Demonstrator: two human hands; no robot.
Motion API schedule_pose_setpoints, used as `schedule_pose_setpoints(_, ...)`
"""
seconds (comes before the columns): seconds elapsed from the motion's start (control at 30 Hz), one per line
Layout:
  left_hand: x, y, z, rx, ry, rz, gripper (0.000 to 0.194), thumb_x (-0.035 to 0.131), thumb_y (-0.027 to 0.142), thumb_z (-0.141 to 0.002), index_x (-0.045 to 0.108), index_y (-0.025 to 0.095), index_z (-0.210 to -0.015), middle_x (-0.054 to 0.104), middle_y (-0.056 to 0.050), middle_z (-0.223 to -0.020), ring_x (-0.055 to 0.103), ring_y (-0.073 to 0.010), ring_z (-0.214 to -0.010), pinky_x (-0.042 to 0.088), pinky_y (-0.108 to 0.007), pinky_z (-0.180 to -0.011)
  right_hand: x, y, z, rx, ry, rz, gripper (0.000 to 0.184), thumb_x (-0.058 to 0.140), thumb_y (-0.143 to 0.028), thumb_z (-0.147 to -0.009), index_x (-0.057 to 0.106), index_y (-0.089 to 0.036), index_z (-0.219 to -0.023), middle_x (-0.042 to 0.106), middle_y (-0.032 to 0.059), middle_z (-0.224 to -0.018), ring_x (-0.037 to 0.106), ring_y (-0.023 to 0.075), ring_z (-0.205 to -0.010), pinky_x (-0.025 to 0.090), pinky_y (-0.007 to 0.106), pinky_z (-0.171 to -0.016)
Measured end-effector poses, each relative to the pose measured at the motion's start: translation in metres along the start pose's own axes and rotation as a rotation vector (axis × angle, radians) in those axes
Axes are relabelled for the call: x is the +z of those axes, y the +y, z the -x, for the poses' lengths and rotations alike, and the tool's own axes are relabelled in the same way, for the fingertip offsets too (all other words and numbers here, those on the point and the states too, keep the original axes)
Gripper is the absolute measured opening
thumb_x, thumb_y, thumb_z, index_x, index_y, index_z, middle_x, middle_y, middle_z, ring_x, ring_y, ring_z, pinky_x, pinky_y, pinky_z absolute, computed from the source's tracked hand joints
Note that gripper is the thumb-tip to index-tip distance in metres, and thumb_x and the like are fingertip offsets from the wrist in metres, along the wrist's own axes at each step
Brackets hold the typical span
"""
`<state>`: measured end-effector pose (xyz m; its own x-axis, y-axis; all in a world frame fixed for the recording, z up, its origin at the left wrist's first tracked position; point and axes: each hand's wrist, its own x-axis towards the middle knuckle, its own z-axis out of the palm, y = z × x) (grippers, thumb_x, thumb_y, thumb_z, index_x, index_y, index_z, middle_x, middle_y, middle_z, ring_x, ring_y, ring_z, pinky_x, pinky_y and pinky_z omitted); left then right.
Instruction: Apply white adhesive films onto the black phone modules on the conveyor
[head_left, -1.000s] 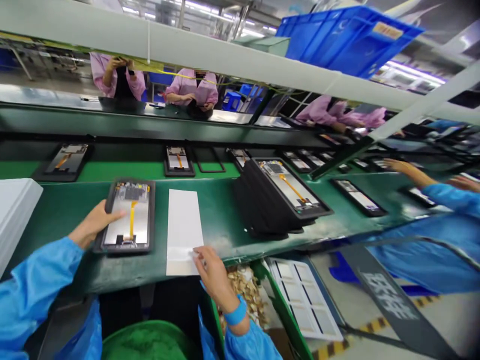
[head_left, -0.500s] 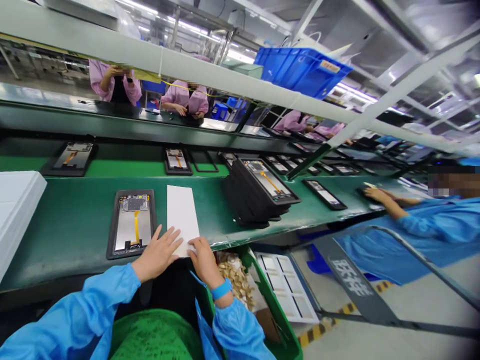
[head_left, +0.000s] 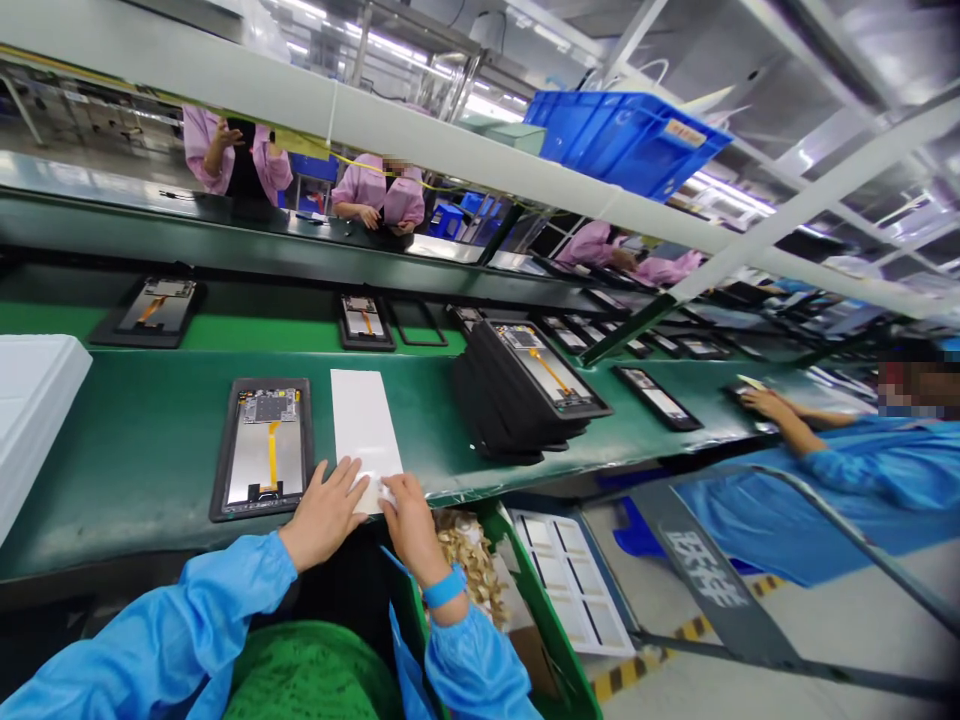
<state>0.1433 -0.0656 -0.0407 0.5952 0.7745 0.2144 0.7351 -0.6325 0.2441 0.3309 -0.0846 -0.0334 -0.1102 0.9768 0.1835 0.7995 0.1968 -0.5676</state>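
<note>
A narrow white sheet point(head_left: 365, 415) lies on the green bench, its near end under my fingers. My left hand point(head_left: 328, 508) rests flat on its lower left part with the fingers spread. At the lower right edge, my right hand point(head_left: 409, 515) has its thumb and fingers closed on the sheet. A small pale, shiny bit shows at those fingertips; whether it is film or a raised corner I cannot make out. Left of the sheet is an opened tablet point(head_left: 253, 440) in a black tray, with a circuit board and an orange ribbon cable.
Right of the sheet stands a stack of black trays point(head_left: 499, 410) topped by another tablet. A white foam block point(head_left: 45, 400) sits at the left. Below the bench edge is a green crate point(head_left: 559, 640) of small tan pieces. A co-worker's hand point(head_left: 761, 402) works farther right.
The pale bit at my right fingertips shows more now, and that hand has shifted slightly right. My left hand stays on the sheet. The camera view has moved a little.
</note>
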Motion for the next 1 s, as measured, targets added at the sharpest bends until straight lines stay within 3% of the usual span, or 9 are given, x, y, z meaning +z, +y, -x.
schedule_pose_setpoints(0.17,0.001,0.000,0.000,0.003,-0.003,-0.017,0.050,0.049,0.038,-0.097,0.049,0.022,-0.144,0.038,-0.015,-0.156,0.032,-0.0314,-0.146,0.028,-0.057,-0.114,-0.004,-0.010,0.010,-0.041,0.060,0.015,0.015,0.048,-0.010,-0.091,0.060,-0.019,-0.091,0.060,0.0071,-0.097,0.056,0.0214,-0.096,0.048,0.035,-0.087)
schedule_pose_setpoints(0.3,0.005,-0.001,0.000,-0.005,0.001,-0.006,0.052,0.051,0.039,-0.095,0.048,0.022,-0.145,0.037,-0.015,-0.157,0.030,-0.0319,-0.147,0.027,-0.058,-0.115,-0.033,-0.025,0.005,-0.056,0.114,-0.093,0.015,0.048,-0.021,-0.097,0.059,-0.020,-0.087,0.062,0.0039,-0.087,0.057,0.0174,-0.082,0.047,0.030,-0.079)
schedule_pose_setpoints(0.4,0.007,-0.002,-0.003,-0.005,-0.013,-0.005,0.054,0.051,0.043,-0.095,0.048,0.022,-0.145,0.037,-0.016,-0.157,0.030,-0.0324,-0.147,0.027,-0.058,-0.115,-0.057,-0.044,-0.019,-0.013,0.131,-0.224,0.015,0.055,-0.031,-0.095,0.062,-0.019,-0.089,0.064,0.0017,-0.081,0.055,0.0137,-0.068,0.045,0.026,-0.069)
schedule_pose_setpoints(0.5,0.002,-0.001,-0.005,0.018,-0.013,0.010,0.064,0.051,0.051,-0.094,0.045,0.017,-0.147,0.037,-0.020,-0.156,0.030,-0.0336,-0.147,0.028,-0.057,-0.116,-0.059,-0.067,-0.063,-0.013,0.077,-0.355,0.017,0.060,-0.035,-0.091,0.062,-0.018,-0.089,0.065,0.0018,-0.081,0.057,0.0130,-0.069,0.046,0.025,-0.069)
schedule_pose_setpoints(0.6,-0.019,-0.004,0.003,0.071,0.081,0.035,0.071,0.052,0.053,-0.093,0.039,0.014,-0.150,0.036,-0.020,-0.156,0.029,-0.0335,-0.147,0.026,-0.057,-0.118,-0.029,-0.090,-0.114,-0.068,-0.030,-0.474,0.017,0.062,-0.033,-0.088,0.059,-0.018,-0.094,0.066,0.0021,-0.085,0.060,0.0135,-0.074,0.047,0.025,-0.070)
schedule_pose_setpoints(0.7,-0.046,-0.019,0.027,0.086,0.204,0.055,0.048,0.049,0.035,-0.098,0.050,0.014,-0.140,0.048,-0.016,-0.149,0.036,-0.0294,-0.143,0.025,-0.054,-0.119,0.021,-0.104,-0.153,-0.129,-0.167,-0.511,0.017,0.062,-0.030,-0.085,0.057,-0.019,-0.097,0.064,0.0007,-0.086,0.061,0.0132,-0.077,0.048,0.026,-0.072)
schedule_pose_setpoints(0.83,-0.066,-0.066,0.063,-0.072,0.322,0.013,0.032,0.045,0.011,-0.095,0.061,0.012,-0.122,0.060,-0.015,-0.132,0.047,-0.0275,-0.130,0.031,-0.051,-0.115,0.076,-0.112,-0.182,-0.168,-0.346,-0.469,0.013,0.059,-0.023,-0.083,0.055,-0.020,-0.095,0.063,-0.0015,-0.082,0.061,0.0126,-0.076,0.049,0.026,-0.074)
schedule_pose_setpoints(1.0,-0.066,-0.124,0.076,-0.232,0.303,-0.077,0.036,0.043,0.009,-0.094,0.061,0.013,-0.125,0.059,-0.015,-0.129,0.047,-0.0297,-0.126,0.036,-0.052,-0.109,0.102,-0.117,-0.198,-0.200,-0.454,-0.383,0.014,0.059,-0.019,-0.083,0.055,-0.021,-0.095,0.064,-0.0016,-0.084,0.061,0.0129,-0.078,0.050,0.027,-0.076)
